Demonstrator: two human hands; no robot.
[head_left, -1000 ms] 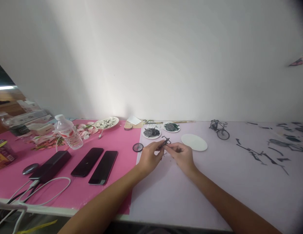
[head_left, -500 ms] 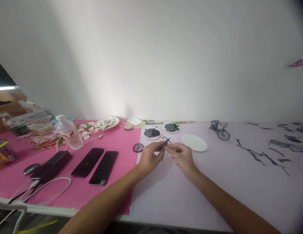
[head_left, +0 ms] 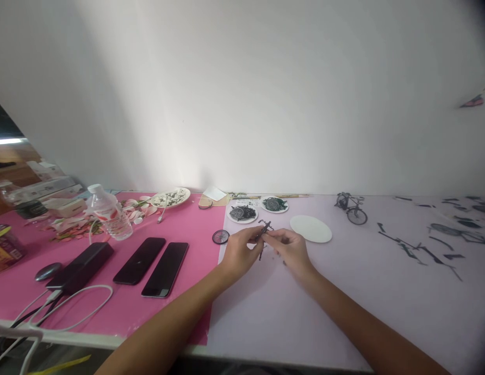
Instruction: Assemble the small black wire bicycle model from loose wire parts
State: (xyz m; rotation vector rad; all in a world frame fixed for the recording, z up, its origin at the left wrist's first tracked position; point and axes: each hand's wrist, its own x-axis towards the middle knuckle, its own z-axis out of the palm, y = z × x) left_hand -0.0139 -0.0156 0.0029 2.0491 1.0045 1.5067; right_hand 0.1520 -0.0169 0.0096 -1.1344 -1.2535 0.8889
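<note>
So I'm standing here watching someone fiddle with a little dark bike-like part (head_left: pixel 266 227), right around the middle of the frame. The left hand (head_left: pixel 239 252) and right hand (head_left: pixel 292 252) are close together, both pinched onto it with thumbs and fingertips; thin bits poke out above and below the grip. Fingers cover a lot of it, so I honestly can't tell which piece goes where.

It's up off the worktop (head_left: pixel 250 317), which is pink on the left of the frame and pale lilac on the right. A loose spoked wheel (head_left: pixel 221 237) lies flat just beside the left hand, on the pink. Behind the hands, near the centre, there's a small plate (head_left: pixel 242 222) piled with wheels and dark bits, plus a second one with a similar dark heap. A plain white disc (head_left: pixel 311 229) sits near the right hand.

Right of centre, toward the wall (head_left: pixel 265 104), a tiny bicycle (head_left: pixel 344 202) is standing up, with flat dark parts (head_left: pixel 420 247) scattered over to the far right. Left side of the frame: two black phones (head_left: pixel 139 260) side by side and a clear water bottle (head_left: pixel 110 213).
</note>
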